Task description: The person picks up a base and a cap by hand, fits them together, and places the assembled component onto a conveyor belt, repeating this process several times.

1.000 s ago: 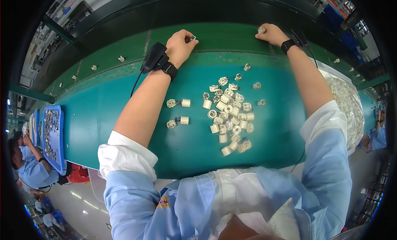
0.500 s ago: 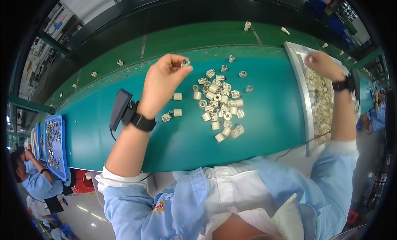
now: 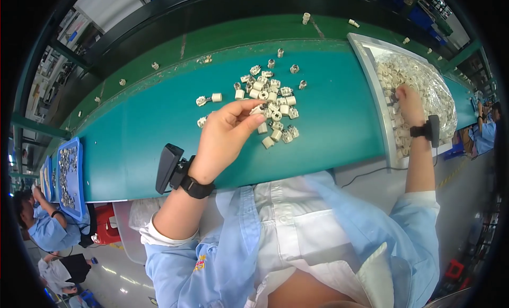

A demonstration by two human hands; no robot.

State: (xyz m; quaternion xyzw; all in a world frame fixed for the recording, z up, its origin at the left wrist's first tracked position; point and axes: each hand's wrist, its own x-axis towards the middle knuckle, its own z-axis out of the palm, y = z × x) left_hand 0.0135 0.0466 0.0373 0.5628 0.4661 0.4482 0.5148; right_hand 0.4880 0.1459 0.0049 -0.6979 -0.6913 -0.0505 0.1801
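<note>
My left hand [image 3: 225, 138] is over the near left side of a pile of small cream parts [image 3: 263, 87], its thumb and fingertips pinching a small cream part with dark bits [image 3: 257, 111]. The pile mixes plain cylinders and notched pieces with metal in them. At the right, my right hand [image 3: 409, 105] is down in a grey-edged tray [image 3: 389, 143], touching the cream cylindrical parts [image 3: 389, 75] that fill it. Its fingers are curled closed, and what they hold, if anything, is hidden. Two joined parts [image 3: 208, 99] lie beyond my left hand.
Clear plastic film [image 3: 437, 88] lies on the tray's far right. A blue tray of small parts [image 3: 71, 170] stands at the left beside a seated co-worker [image 3: 53, 223]. Several loose parts sit along the green ledge [image 3: 238, 38]. A cable [image 3: 366, 173] hangs at the near edge.
My left hand has come nearer and to the right, still pinching the small part. The right hand has lowered among the tray's parts. The whole view has shifted.
</note>
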